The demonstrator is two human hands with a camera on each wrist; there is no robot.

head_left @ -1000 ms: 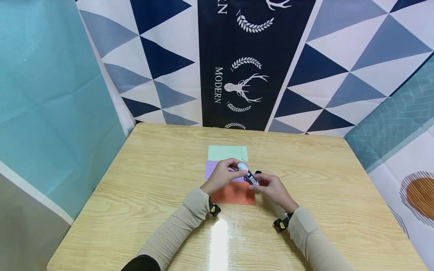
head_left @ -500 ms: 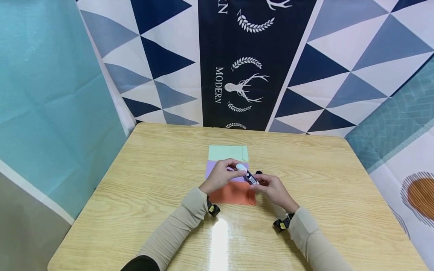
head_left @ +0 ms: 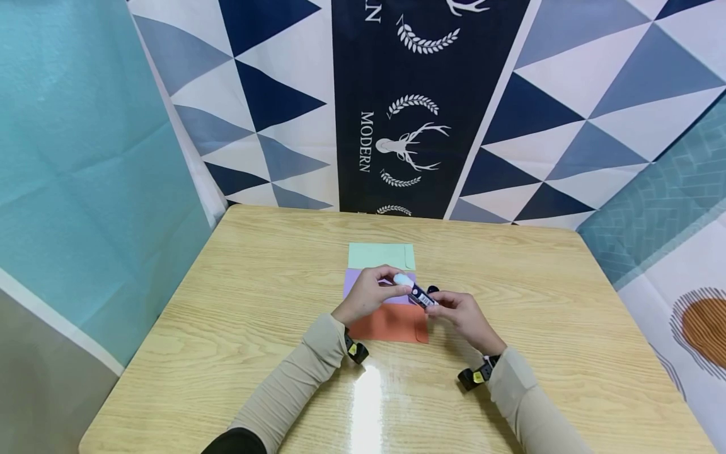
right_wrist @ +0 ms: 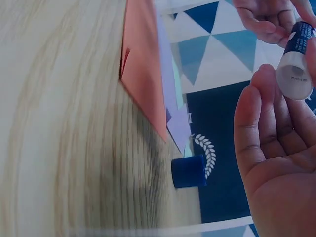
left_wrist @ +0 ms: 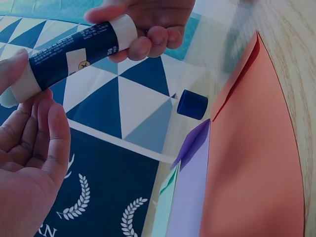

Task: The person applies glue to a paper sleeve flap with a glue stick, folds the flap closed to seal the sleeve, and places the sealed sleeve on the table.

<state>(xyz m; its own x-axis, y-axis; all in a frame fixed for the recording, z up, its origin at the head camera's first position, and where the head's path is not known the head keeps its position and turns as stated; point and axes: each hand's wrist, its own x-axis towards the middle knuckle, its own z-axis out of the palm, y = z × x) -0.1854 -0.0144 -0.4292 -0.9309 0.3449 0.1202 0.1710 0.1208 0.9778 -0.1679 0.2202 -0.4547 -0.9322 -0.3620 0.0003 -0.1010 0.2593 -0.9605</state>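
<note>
A glue stick (head_left: 422, 297) with a dark label and white ends is held tilted between both hands, above the envelopes. My left hand (head_left: 370, 293) pinches its upper end, where pale glue (left_wrist: 8, 98) shows at the tip. With thumb and fingers, my right hand (head_left: 466, 320) grips the white base (right_wrist: 295, 81). The dark blue cap (left_wrist: 192, 104) lies off on the table, just past the envelopes' right edge. Below the hands, an orange envelope (head_left: 388, 325) lies nearest, a purple envelope (head_left: 353, 280) behind it, partly covered by my left hand, and a mint green envelope (head_left: 377, 256) farthest.
The wooden table (head_left: 255, 271) reaches back to a patterned cloth (head_left: 289, 107) with triangles and deer heads. A teal cloth (head_left: 102, 157) hangs at the left. Light glares off the table (head_left: 366, 410) in front of the orange envelope.
The glue stick now lies at a flatter tilt. My right hand has shifted and turned slightly at its base, while my left hand stays almost in place. The envelopes and cap have not moved.
</note>
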